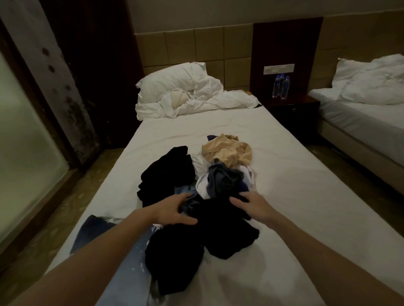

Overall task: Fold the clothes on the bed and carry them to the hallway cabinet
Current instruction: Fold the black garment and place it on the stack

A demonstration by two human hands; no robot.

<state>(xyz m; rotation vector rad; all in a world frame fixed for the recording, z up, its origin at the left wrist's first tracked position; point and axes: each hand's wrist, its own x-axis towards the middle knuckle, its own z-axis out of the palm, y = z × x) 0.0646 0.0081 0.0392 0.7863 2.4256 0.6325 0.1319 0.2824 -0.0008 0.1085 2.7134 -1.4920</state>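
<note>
Head view shows both my arms reaching forward over the bed [286,202], where the clothes lie in one loose heap. My left hand [174,211] rests on a black garment [206,234] at the near side of the heap, with the fingers spread and only lightly bent; I judge it is pressing or feeling the cloth, not yet gripping it. My right hand [252,204] reaches to the far edge of the same dark cloth, its fingers stretched out and touching the fabric; whether the fingertips already pinch something I cannot tell, because the cloth is dark and they sink into it. I think the two hands stand apart like this in order to find the edges of one piece and separate it from the others.

Beyond my left hand lies another black piece [165,172], crumpled. Beyond my right hand there is a grey-blue garment [225,179] on top of something white, and further away a beige garment [229,151]. Under my left forearm a blue printed cloth [127,253] lies flatter than the others, partly covered by the black one.

Nothing looks folded yet, so the task seems to be at its beginning. Far beyond the hands are a pillow [174,81] and a bunched white duvet [205,102], and to the right a nightstand [293,108] with water bottles [281,85].
</note>
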